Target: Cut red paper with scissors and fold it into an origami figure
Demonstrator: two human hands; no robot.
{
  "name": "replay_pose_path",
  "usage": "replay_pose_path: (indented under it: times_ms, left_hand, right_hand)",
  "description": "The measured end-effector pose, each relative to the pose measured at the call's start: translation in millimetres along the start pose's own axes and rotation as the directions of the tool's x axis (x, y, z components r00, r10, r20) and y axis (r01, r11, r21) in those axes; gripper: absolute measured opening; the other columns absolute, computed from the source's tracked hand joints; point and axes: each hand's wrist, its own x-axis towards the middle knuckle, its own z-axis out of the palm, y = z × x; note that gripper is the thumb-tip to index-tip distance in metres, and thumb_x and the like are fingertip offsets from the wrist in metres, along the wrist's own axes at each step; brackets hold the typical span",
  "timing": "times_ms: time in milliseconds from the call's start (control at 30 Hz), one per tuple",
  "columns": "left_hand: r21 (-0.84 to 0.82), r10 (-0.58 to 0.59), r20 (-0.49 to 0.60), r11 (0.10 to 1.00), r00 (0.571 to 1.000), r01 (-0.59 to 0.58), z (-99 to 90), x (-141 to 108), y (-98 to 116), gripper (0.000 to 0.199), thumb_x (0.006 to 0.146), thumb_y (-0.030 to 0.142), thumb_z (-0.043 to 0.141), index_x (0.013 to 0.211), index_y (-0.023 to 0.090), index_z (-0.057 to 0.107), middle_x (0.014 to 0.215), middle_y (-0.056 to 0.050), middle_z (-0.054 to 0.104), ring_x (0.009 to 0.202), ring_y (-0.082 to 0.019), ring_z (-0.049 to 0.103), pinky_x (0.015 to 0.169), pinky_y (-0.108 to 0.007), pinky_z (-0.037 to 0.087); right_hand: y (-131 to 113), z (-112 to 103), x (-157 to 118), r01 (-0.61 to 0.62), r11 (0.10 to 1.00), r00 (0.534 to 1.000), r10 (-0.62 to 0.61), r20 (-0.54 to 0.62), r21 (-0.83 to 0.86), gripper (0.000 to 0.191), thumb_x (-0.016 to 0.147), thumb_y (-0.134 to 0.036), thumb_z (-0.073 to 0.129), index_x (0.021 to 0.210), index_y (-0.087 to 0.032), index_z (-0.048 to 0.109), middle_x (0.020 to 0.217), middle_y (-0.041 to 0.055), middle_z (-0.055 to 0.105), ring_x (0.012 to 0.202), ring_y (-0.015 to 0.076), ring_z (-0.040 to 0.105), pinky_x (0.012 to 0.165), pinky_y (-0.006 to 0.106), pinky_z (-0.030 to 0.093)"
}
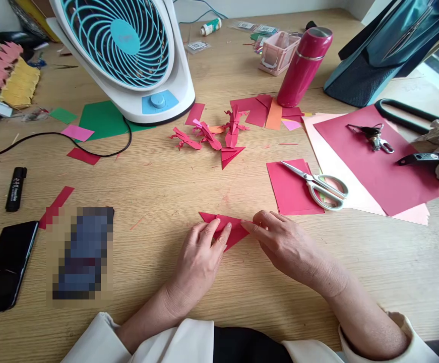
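Note:
A folded red paper [236,235] with a pointed triangular shape lies on the wooden table in front of me. The fingertips of my left hand [201,252] press down on its left part, thumb and index close together. At its right corner, my right hand [283,242] pinches the edge between thumb and fingers. Just beyond the hands is a small group of folded red paper figures [208,135], beside a flat red triangle [231,155]. Open-bladed scissors [313,184] rest on a stack of red paper squares [285,186] to the right.
A fan [128,55] stands at the back left, its cord [53,133] curving over the table. A pink thermos [304,68], a pink basket [279,53] and a bag [389,50] stand at the back right. Leftward lie a phone [5,267], a marker [15,189] and a blurred-out object [85,252].

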Motion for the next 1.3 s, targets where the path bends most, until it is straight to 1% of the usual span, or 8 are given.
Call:
replay_pose_path:
  times_ms: [133,300,533,667,767,867,1067,1300]
  left_hand:
    - [0.103,0.108,0.047,0.988,0.993,-0.112,-2.7,0,0,0.046,0.086,0.004,0.047,0.132,0.007,0.053,0.134,-0.016,0.056,0.123,-0.031,0.046,0.1,-0.047,0.045]
    - [0.166,0.141,0.083,0.974,0.987,-0.153,-3.7,-1,0,0.045,0.085,0.004,0.049,0.129,0.003,0.055,0.138,-0.016,0.053,0.124,-0.034,0.044,0.102,-0.048,0.042]
    - [0.123,0.045,0.011,0.991,0.999,-0.046,-0.2,-1,1,0.045,0.09,0.012,0.049,0.134,0.004,0.05,0.123,-0.017,0.058,0.113,-0.029,0.05,0.102,-0.044,0.044]
    - [0.097,0.019,0.012,0.995,1.0,-0.02,0.6,-2,2,0.047,0.09,0.011,0.048,0.137,0.007,0.047,0.12,-0.016,0.057,0.111,-0.027,0.05,0.101,-0.043,0.045]
    - [0.132,0.033,0.047,0.99,0.998,-0.039,-1.6,-2,2,0.05,0.089,0.01,0.048,0.139,0.009,0.047,0.125,-0.016,0.054,0.112,-0.027,0.049,0.103,-0.043,0.043]
    - [0.172,0.024,0.093,0.984,0.995,-0.04,-3.7,-2,3,0.051,0.09,0.013,0.048,0.141,0.012,0.046,0.131,-0.015,0.051,0.113,-0.028,0.049,0.104,-0.045,0.041]
    - [0.17,0.009,0.206,0.984,0.978,-0.045,-5.5,-1,5,0.056,0.093,0.014,0.04,0.149,0.014,0.033,0.147,-0.015,0.041,0.122,-0.028,0.046,0.106,-0.046,0.039]
    - [0.152,0.053,0.283,0.983,0.958,-0.099,-5.8,2,6,0.058,0.093,0.012,0.034,0.15,0.011,0.028,0.15,-0.015,0.04,0.133,-0.03,0.038,0.107,-0.05,0.037]
  right_hand:
    - [1,-2,-7,0.025,0.998,0.999,-0.023,-0.023,0.06,0.031,0.09,-0.002,0.041,0.109,-0.015,0.061,0.103,0.0122,0.057,0.084,0.0203,0.055,0.077,0.035,0.051]
    - [-1,-1,-10,0.055,0.998,0.998,-0.054,-0.027,0.039,0.031,0.091,-0.002,0.04,0.111,-0.011,0.061,0.102,0.0134,0.058,0.086,0.0213,0.054,0.077,0.035,0.052]
    - [-6,1,-8,0.041,0.999,0.999,-0.041,-0.004,-0.033,0.033,0.091,-0.001,0.039,0.116,-0.009,0.06,0.103,0.0153,0.057,0.09,0.0233,0.054,0.078,0.037,0.052]
    - [-8,3,-7,0.047,0.996,0.999,-0.048,-0.006,-0.082,0.037,0.088,0.0,0.04,0.121,-0.006,0.057,0.105,0.0165,0.056,0.088,0.0235,0.052,0.077,0.037,0.052]
    - [-10,8,-7,0.066,0.985,0.998,-0.064,0.02,-0.161,0.042,0.084,0.002,0.042,0.123,-0.005,0.056,0.105,0.017,0.056,0.09,0.0253,0.05,0.075,0.038,0.051]
    - [-14,14,-7,0.03,0.972,0.999,-0.024,0.031,-0.234,0.049,0.079,0.002,0.045,0.127,-0.004,0.054,0.109,0.0173,0.056,0.09,0.026,0.049,0.075,0.038,0.051]
    - [-26,21,-3,-0.031,0.947,1.0,0.029,-0.013,-0.32,0.049,0.081,-0.003,0.048,0.13,-0.003,0.052,0.106,0.0152,0.058,0.081,0.0247,0.047,0.07,0.037,0.05]
    - [-35,32,-1,-0.111,0.913,0.991,0.071,-0.114,-0.393,0.045,0.087,-0.006,0.046,0.131,-0.005,0.051,0.106,0.0138,0.059,0.083,0.0242,0.049,0.072,0.038,0.049]
